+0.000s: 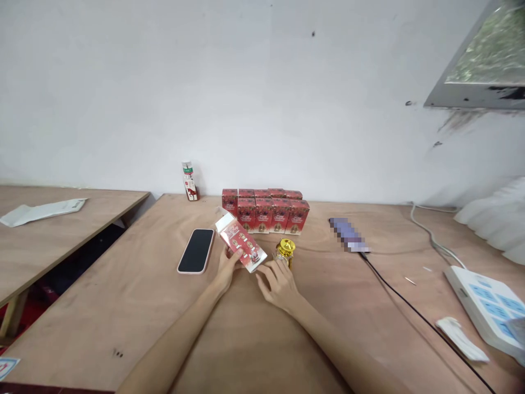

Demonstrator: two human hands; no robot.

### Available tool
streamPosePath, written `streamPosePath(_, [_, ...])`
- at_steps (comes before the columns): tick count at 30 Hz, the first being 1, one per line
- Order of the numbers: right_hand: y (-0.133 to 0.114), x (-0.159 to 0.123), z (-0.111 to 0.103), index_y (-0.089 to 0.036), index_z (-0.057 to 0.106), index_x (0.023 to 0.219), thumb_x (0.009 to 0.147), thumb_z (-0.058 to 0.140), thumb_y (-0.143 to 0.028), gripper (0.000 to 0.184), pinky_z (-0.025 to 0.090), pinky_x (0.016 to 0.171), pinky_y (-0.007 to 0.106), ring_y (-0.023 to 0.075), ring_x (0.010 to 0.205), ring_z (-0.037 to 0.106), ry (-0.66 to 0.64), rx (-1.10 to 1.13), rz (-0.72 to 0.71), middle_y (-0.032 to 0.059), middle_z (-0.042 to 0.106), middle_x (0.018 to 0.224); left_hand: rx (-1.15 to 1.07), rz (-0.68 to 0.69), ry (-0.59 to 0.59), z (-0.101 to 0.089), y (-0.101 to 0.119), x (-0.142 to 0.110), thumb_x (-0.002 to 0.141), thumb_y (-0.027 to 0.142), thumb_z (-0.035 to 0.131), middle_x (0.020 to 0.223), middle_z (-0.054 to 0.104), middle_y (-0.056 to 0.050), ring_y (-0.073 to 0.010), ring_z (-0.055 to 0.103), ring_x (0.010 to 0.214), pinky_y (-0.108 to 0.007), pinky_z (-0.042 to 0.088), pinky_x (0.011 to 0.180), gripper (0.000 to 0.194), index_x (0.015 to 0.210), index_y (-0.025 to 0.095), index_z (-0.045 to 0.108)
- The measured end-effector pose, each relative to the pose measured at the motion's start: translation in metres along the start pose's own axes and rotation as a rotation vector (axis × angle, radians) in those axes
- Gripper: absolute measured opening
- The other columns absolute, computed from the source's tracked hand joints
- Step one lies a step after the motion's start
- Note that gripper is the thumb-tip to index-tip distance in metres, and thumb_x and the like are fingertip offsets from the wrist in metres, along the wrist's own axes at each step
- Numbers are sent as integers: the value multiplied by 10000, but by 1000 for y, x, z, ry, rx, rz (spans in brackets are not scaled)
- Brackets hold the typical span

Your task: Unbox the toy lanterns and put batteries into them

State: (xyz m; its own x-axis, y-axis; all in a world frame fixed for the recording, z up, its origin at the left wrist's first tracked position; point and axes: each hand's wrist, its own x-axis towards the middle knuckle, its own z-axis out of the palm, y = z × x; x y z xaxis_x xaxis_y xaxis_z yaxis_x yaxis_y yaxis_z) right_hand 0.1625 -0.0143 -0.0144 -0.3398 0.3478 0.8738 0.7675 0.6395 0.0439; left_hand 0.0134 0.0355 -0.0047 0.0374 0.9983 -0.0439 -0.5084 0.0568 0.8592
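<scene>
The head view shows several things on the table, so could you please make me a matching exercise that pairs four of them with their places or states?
Things
1. Red box with the white flap
2. Pink-edged phone
3. Gold-coloured object
4. Bottle

Places or states
A. Near the wall, left of the standing red boxes
B. Upright, by the fingers of the right hand
C. Tilted, in the left hand
D. Flat on the table, screen dark

Pairs: 1-C, 2-D, 3-B, 4-A
</scene>
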Motion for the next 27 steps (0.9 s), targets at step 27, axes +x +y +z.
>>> streamPosePath(27, [-17, -10, 6, -158, 561, 1114, 834, 410, -100, 323, 533, 660, 347, 211, 792, 627, -189, -48, 156, 166, 450, 1381, -16, 280, 230, -12, 26, 14, 536, 540, 792, 782, 660, 19, -163, 648, 748, -271, 520, 693, 491, 817, 208, 563])
